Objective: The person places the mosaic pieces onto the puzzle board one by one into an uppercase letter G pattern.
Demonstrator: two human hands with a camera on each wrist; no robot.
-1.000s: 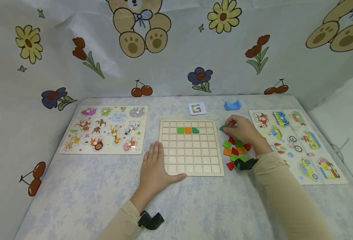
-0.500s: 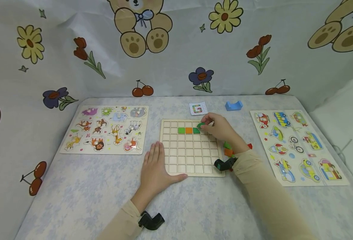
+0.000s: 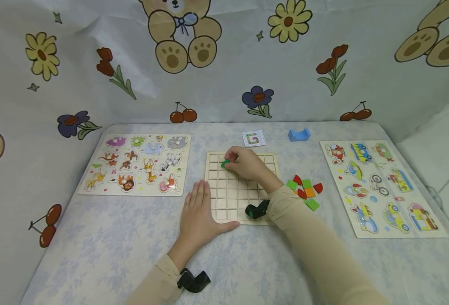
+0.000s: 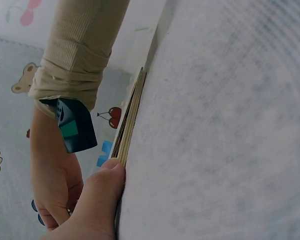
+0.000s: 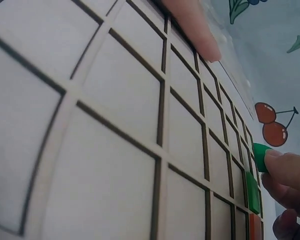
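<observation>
A wooden grid board (image 3: 228, 199) lies flat in the middle of the table. My right hand (image 3: 243, 163) reaches across its far rows and pinches a small green piece (image 3: 225, 162) near the board's upper left cells. In the right wrist view the green piece (image 5: 261, 156) sits at my fingertips (image 5: 285, 167), just above a green tile (image 5: 252, 192) and an orange tile (image 5: 255, 231) set in the grid. My left hand (image 3: 197, 209) rests flat on the table, its thumb against the board's near left corner (image 4: 124, 145).
Loose red, green and orange pieces (image 3: 306, 189) lie right of the board. A pattern card (image 3: 253, 138) and a blue block (image 3: 298, 134) sit behind it. An animal puzzle (image 3: 134, 164) lies at the left, a vehicle puzzle (image 3: 380, 186) at the right.
My right hand lifted a green piece from the loose pile and carried it leftward across the board's far rows. The left hand stayed flat in place.
</observation>
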